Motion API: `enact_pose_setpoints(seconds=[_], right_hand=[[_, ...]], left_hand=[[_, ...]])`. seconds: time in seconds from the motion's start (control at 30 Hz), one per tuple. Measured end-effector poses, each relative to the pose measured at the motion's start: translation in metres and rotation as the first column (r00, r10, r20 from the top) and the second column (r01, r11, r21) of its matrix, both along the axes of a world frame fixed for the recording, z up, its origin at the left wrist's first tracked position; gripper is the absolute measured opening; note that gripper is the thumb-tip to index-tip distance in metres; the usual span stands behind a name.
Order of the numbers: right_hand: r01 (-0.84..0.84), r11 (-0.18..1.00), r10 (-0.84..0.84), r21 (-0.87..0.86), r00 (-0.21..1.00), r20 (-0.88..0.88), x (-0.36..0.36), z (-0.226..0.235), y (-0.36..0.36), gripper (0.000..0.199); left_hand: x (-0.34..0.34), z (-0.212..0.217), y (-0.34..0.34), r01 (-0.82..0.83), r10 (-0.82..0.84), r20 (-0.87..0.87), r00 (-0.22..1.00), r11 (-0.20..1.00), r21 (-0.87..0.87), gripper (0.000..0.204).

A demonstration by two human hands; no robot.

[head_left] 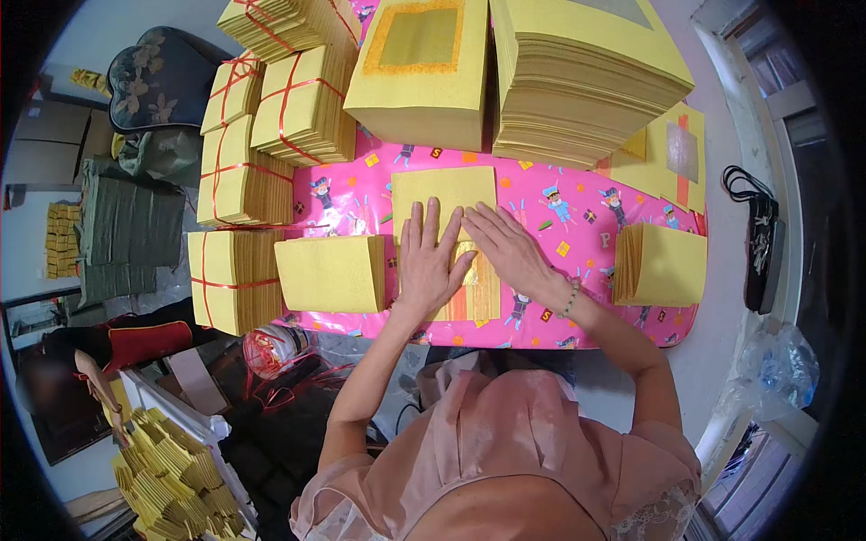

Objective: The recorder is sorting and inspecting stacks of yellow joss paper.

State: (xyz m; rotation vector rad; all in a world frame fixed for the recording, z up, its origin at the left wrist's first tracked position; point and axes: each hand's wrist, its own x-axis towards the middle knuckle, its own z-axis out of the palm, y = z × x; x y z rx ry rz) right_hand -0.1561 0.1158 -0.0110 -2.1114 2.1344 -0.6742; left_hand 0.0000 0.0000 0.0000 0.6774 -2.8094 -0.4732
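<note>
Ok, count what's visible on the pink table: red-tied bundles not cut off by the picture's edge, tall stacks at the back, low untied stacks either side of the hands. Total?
Red-tied bundles: 4
Tall back stacks: 2
Low untied stacks: 2
Total: 8

Tablecloth is super loud pink w/ cartoon figures, paper mid-tablecloth is yellow w/ orange stripes, and yellow bundles on the tablecloth's left have red ribbon.

I wear a dusty-pink blouse, gathered into soft pleats down the front, its loose short sleeves trimmed with pale lace. A thin bracelet of small beads, some greenish, circles my right wrist.
</note>
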Motion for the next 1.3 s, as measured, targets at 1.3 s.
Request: enact_pose_setpoints(seconds=[1.3], right_hand=[[-0.137,0.98,0.148,0.145,0.987,-0.068,0.007,0.008,0.011,0.064]], left_hand=[[0.021,-0.014,-0.003,0.005,-0.005,0.004,1.0,0.999,0.053,0.077]])
